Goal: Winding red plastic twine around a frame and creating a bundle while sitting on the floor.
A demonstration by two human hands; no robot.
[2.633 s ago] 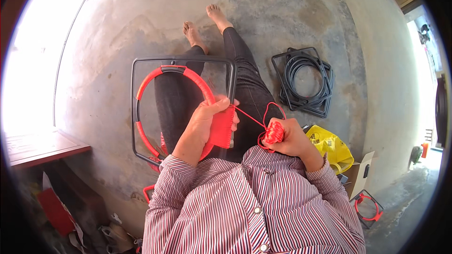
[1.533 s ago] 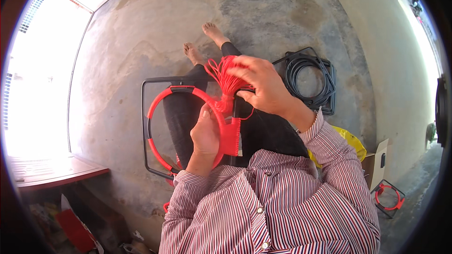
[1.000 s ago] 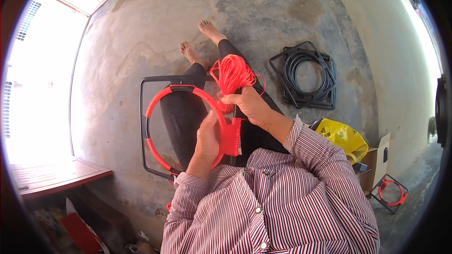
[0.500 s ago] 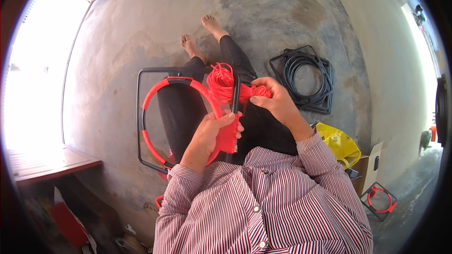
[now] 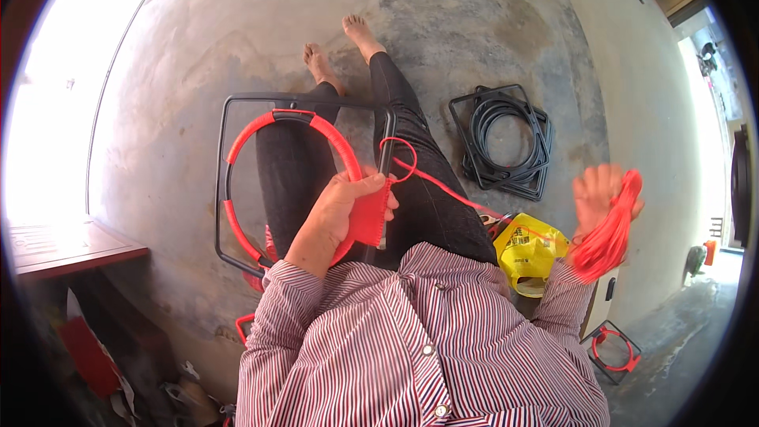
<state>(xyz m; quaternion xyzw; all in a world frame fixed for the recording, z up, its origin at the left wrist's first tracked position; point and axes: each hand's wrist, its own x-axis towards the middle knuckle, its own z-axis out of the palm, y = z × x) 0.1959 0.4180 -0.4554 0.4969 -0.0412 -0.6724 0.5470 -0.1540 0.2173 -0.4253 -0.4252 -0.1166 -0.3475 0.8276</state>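
My left hand is closed round the right side of a black square frame. Inside the frame is a ring, black with red wrapped over parts of it. Under my left thumb sits a flat red piece with a toothed edge. Out to the right, my right hand grips a hank of red cord. A strand of the cord stretches from the hank across my leg and loops loosely at the frame's right bar.
On the floor ahead right lies a stack of black frames with rings. A yellow bag is beside my right hip, with a smaller red-and-black frame farther right. A low wooden table stands at left.
My right hand has swung from beside the frame out to the right with the cord hank. The strand has drawn out long behind it. My left hand keeps its hold.
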